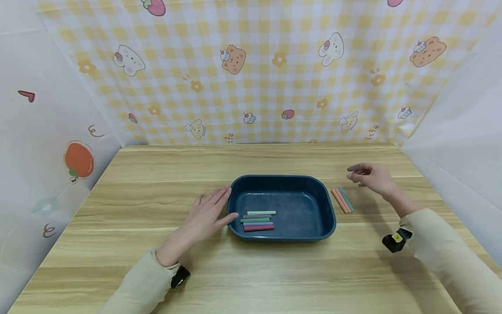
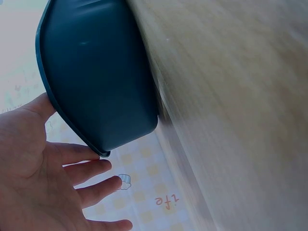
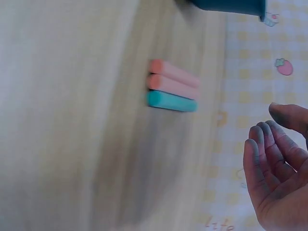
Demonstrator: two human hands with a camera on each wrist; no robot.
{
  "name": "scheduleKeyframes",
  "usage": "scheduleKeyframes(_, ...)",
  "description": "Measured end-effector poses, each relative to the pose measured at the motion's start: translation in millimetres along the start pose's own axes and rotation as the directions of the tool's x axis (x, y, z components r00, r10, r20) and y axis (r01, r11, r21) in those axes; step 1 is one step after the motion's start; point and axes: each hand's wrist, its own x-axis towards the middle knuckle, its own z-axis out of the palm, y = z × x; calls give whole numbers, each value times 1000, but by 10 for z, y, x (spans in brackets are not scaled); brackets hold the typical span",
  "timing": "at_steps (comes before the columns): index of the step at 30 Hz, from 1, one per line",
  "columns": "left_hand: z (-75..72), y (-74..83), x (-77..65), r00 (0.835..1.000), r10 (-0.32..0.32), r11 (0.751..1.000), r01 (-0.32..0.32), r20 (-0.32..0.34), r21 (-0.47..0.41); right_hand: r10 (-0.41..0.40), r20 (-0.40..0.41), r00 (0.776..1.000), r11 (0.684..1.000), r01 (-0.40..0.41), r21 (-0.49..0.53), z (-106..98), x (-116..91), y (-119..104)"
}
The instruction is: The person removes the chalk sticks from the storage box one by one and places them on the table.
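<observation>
My left hand point(image 1: 209, 213) is right there at the left end of the blue tray point(image 1: 302, 213), fingers spread and stretched, thumb and index finger touching its rim, left forearm point(image 1: 137, 279) slanting in from its near left. Over beyond the tray's right end, my right hand point(image 1: 370, 176) hangs raised, fingers loosely bent, thumb apart from the grey-smudged fingertips, right forearm point(image 1: 455, 257) angling up from the tray's near right.
</observation>
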Motion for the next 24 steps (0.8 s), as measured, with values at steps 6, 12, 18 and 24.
scheduleKeyframes(6, -1, -1, 6, 1000, 2, 1000, -2, 0, 3, -52, -15, 999, 999, 52, -16, -94, 44, -165)
scheduleKeyframes(12, -1, -2, 8, 1000, 6, 1000, -6, -6, 4, -93, -13, 996, 995, 93, -37, -146, 71, -356)
scheduleKeyframes(18, -1, -1, 6, 1000, 7, 1000, -7, -6, 9, -124, -1, 992, 992, 124, -35, -132, 109, -539)
scheduleKeyframes(24, -6, 4, 2, 1000, 3, 1000, -3, -2, 8, -177, 37, 984, 984, 178, -25, -50, 125, -759)
